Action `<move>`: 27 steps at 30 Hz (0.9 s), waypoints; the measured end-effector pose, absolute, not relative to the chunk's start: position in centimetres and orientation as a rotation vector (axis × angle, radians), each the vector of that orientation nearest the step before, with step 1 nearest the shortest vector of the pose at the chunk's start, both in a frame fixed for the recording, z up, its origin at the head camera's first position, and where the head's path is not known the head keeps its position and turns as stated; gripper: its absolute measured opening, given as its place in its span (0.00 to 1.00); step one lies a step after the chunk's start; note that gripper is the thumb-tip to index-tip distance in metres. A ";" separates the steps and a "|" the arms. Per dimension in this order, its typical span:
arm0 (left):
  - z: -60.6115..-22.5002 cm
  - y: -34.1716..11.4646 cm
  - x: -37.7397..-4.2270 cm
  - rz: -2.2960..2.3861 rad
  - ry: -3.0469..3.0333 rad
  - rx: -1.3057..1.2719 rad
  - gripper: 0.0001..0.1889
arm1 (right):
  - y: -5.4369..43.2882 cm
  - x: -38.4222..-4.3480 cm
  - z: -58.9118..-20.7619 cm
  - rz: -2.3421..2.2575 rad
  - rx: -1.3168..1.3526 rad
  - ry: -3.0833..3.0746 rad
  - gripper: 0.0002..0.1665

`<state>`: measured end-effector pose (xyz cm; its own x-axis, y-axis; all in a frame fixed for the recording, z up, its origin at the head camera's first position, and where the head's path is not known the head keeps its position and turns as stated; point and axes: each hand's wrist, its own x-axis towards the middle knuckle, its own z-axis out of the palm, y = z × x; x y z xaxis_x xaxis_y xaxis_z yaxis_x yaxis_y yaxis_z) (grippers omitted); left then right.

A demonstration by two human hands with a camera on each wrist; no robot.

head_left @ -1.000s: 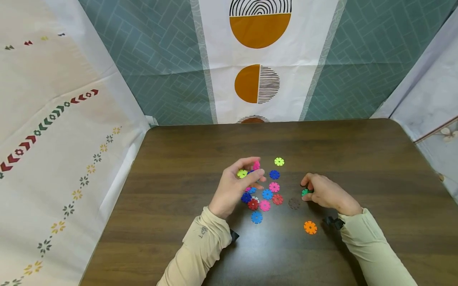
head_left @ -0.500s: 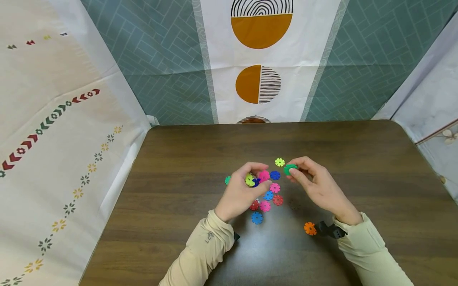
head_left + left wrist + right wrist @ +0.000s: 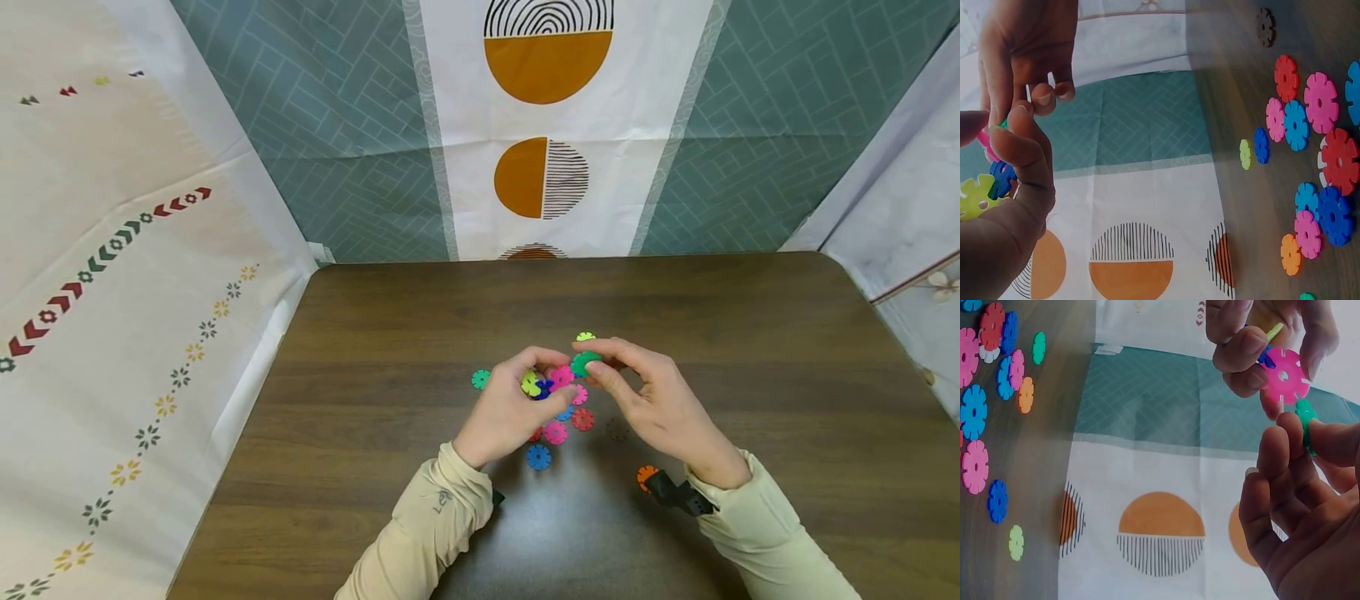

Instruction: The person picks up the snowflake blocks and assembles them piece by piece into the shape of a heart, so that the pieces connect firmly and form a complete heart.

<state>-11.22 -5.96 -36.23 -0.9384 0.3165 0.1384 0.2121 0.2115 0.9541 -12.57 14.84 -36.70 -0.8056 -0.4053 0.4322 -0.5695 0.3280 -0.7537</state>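
My left hand (image 3: 506, 408) holds a short chain of notched plastic discs above the table. A yellow-green disc (image 3: 975, 197), a dark blue disc (image 3: 1002, 178) and a pink disc (image 3: 1288, 375) make up this chain, the pink one facing the other hand. Between thumb and fingertips, my right hand (image 3: 667, 408) pinches a green disc (image 3: 1305, 428). In the right wrist view the green disc's edge is right at the lower rim of the pink disc, turned at an angle to it. Fingers partly cover the chain in the left wrist view.
Loose notched discs lie on the brown wooden table (image 3: 375, 333) beneath the hands. Among them are a blue disc (image 3: 538, 457), a red disc (image 3: 582, 419) and a brown disc (image 3: 617, 429). An orange disc (image 3: 646, 477) lies by the right wrist's black strap. Patterned cloth hangs behind.
The right hand has lifted the green disc off the table and brought it left to the pink disc. My left hand has shifted slightly right with its chain.
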 end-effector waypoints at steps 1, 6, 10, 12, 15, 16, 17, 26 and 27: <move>-36.2 -5.9 -11.2 1.846 2.376 0.525 0.16 | 14.8 -12.6 -36.7 1.473 0.914 -2.413 0.23; -36.2 -5.8 -11.3 1.844 2.370 0.549 0.15 | 14.4 -12.5 -36.6 1.462 0.978 -2.368 0.26; -36.2 -5.8 -11.2 1.841 2.364 0.573 0.15 | 14.2 -12.3 -36.5 1.438 0.991 -2.355 0.25; -36.2 -5.9 -11.2 1.827 2.372 0.582 0.15 | 14.1 -12.2 -36.6 1.421 0.991 -2.354 0.24; -36.2 -5.8 -11.2 1.807 2.381 0.613 0.16 | 14.1 -12.2 -36.7 1.387 0.991 -2.345 0.23; -36.2 -5.8 -11.2 1.804 2.382 0.626 0.16 | 14.1 -12.2 -36.7 1.374 0.993 -2.335 0.23; -36.1 -5.8 -11.2 1.801 2.383 0.635 0.16 | 14.0 -12.2 -36.7 1.361 0.998 -2.320 0.23; -36.1 -5.7 -11.2 1.808 2.376 0.634 0.17 | 13.8 -12.2 -36.4 1.310 1.030 -2.232 0.25; -36.1 -5.7 -11.2 1.810 2.376 0.637 0.17 | 13.8 -12.2 -36.4 1.309 1.026 -2.241 0.24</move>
<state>-11.24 -5.68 -36.13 -0.9093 0.3758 0.1788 0.2721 0.2119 0.9386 -12.23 13.81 -36.41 -0.6771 -0.4111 0.6103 -0.7335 0.3115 -0.6041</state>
